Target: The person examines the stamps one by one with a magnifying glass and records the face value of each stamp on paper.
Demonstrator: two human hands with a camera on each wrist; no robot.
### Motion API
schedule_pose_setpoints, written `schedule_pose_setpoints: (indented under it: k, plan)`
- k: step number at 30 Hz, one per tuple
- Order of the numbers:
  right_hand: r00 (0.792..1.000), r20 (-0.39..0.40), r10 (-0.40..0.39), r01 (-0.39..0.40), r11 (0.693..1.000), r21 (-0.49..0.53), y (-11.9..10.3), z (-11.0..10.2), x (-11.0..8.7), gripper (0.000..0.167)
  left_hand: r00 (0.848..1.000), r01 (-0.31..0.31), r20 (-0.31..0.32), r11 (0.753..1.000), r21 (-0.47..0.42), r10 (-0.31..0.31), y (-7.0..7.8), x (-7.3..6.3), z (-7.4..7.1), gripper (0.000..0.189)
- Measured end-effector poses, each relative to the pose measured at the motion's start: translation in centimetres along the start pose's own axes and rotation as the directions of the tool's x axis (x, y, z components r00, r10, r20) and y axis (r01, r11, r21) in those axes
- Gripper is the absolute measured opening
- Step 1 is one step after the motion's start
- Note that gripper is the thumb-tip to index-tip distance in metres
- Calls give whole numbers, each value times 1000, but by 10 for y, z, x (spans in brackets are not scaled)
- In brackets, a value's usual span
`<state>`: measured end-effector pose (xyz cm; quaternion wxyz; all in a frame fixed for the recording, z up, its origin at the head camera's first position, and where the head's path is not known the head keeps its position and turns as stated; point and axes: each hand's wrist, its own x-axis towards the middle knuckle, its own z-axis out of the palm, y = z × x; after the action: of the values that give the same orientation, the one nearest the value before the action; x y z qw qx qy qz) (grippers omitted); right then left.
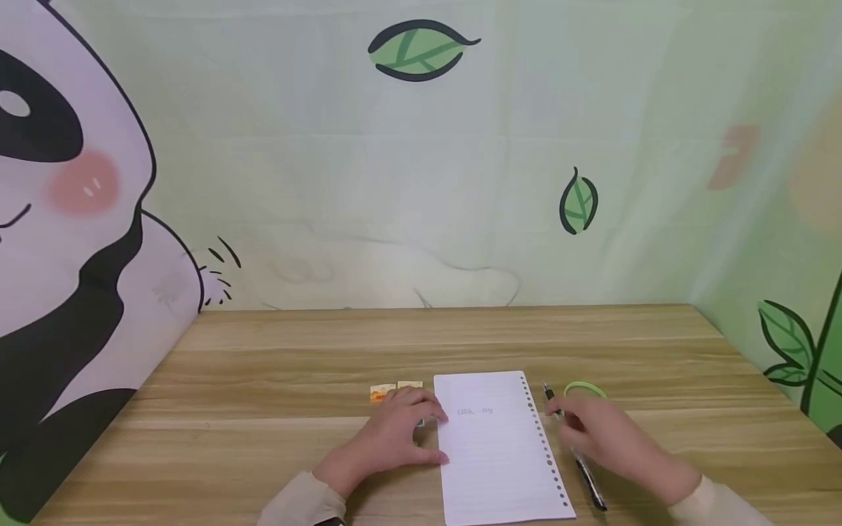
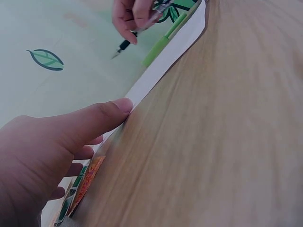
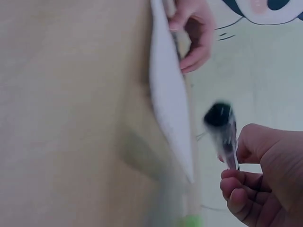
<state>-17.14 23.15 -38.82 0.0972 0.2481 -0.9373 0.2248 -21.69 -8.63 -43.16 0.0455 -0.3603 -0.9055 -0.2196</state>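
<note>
Across the table, the left hand, grip apart, seemingly steadies the paper; the right hand pinches a pen.

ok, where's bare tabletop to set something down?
Bare: table left of the left hand, and the strip between paper and backdrop. Crowded: paper's right side, with pen, right hand and green item; left side, with printed pieces.

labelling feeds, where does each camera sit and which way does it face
Head: worn there, facing forward and down at paper; left hand, right hand, sleeves show.
Left wrist: worn there, facing rightward over the table; left hand near, right hand beyond.
Right wrist: worn there, facing leftward; right hand near, left hand beyond.
Both wrist views share paper and pen.
</note>
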Motion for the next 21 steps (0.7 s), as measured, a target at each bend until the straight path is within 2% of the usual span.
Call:
schedule_pose_setpoints:
  k: [3, 8, 12, 16, 21]
  plan:
    - [1000, -8, -1, 1, 999, 45, -5, -5, 8, 24, 1000, -5, -4, 1000, -8, 5, 0, 0, 0, 43]
    - [999, 31, 9, -13, 991, 136, -14, -8, 22, 20, 1000, -7, -4, 1000, -12, 7, 0, 0, -1, 43]
    - [999, 32, 19, -25, 980, 196, -21, -7, 31, 17, 1000, -6, -4, 1000, -13, 6, 1, 0, -1, 44]
    - [998, 46, 50, -62, 948, 313, -26, -4, 38, 17, 1000, -4, -4, 1000, -22, 4, 1, 0, -1, 44]
    - [994, 72, 88, -110, 888, 446, -30, -1, 43, 15, 1000, -2, -6, 1000, -18, 2, 1, -1, -2, 44]
